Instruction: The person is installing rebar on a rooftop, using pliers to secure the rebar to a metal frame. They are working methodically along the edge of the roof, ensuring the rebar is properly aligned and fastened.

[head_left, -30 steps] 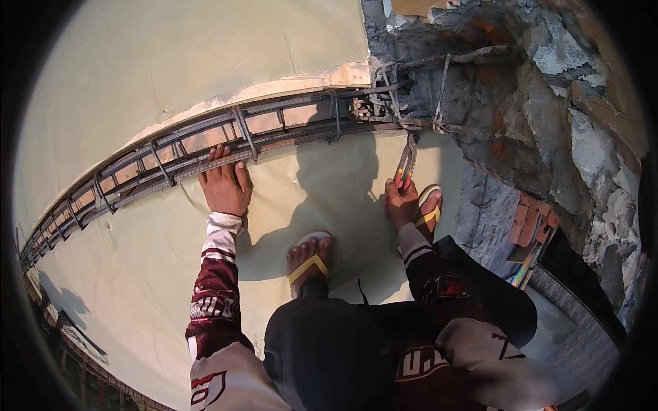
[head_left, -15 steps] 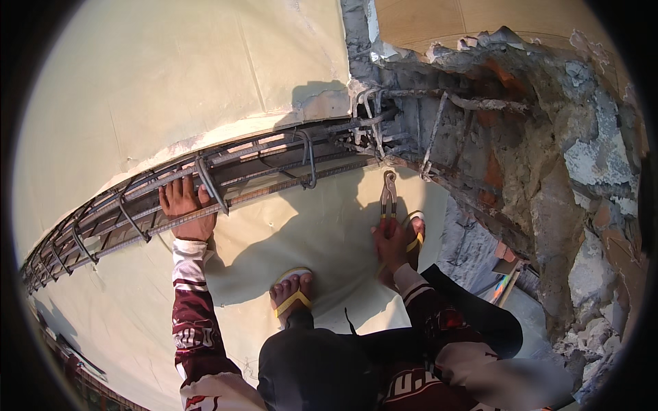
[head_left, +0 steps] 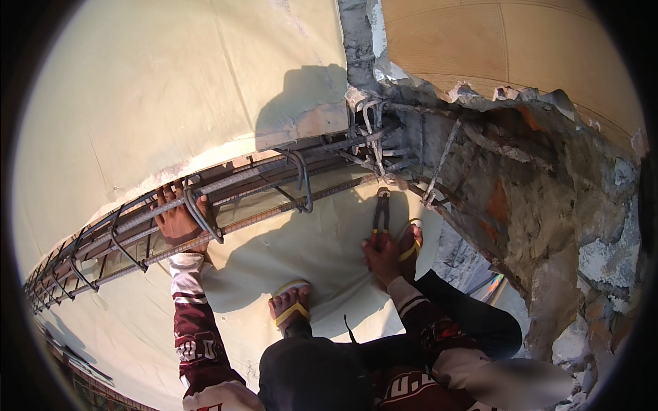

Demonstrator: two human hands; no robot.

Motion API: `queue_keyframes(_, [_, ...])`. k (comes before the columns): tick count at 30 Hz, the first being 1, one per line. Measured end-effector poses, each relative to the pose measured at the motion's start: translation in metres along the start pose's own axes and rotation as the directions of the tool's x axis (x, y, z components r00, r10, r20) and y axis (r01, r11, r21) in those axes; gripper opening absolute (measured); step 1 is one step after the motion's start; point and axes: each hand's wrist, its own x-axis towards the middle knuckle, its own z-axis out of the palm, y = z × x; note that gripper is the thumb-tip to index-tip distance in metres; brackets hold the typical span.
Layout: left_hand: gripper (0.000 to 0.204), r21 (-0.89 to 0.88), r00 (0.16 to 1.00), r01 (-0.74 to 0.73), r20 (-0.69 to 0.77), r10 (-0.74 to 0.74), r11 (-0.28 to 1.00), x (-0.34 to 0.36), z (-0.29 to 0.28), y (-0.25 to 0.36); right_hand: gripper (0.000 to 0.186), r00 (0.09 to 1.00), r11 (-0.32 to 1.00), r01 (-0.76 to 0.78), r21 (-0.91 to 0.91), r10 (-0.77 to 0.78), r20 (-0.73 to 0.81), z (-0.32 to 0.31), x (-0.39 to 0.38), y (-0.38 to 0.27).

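Observation:
A long rebar cage (head_left: pixel 264 215) of ribbed bars with bent stirrups runs from the far left toward the broken masonry. My left hand (head_left: pixel 179 222) reaches in between its bars, beside a stirrup, with fingers curled at the rear bars and partly hidden by them. My right hand (head_left: pixel 384 260) is closed round the handles of a pair of end-cutting pincers (head_left: pixel 383 196). The pincers' jaws point away from me, just below the cage's right end, apart from the bars. Bare tie wire cannot be made out in the jaws.
Broken concrete and brick (head_left: pixel 541 226) with exposed rusty bars (head_left: pixel 442 161) stands at the right. A pale wall panel (head_left: pixel 157 89) lies beyond the cage. My sandalled feet stand on a cream sheet (head_left: pixel 240 274). Coloured odds and ends (head_left: pixel 495 288) lie at lower right.
The view has shifted a little. My left hand has gone deeper between the bars, its fingers now behind the upper bar. The pincers remain in my right hand, slightly turned.

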Motion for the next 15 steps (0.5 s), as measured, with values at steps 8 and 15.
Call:
queue_keyframes(8, [0.069,-0.001,0.991,0.065,0.120,-0.065,0.998,0.001,-0.007,0.006,0.021,0.997,0.997,-0.069,0.040,0.071,-0.037,0.005,-0.006,-0.008])
queue_keyframes(15, [0.063,-0.010,0.994,0.072,0.086,-0.071,0.997,-0.003,-0.011,0.005,0.022,0.997,1.000,-0.017,0.019,0.018,-0.080,0.006,-0.005,0.009])
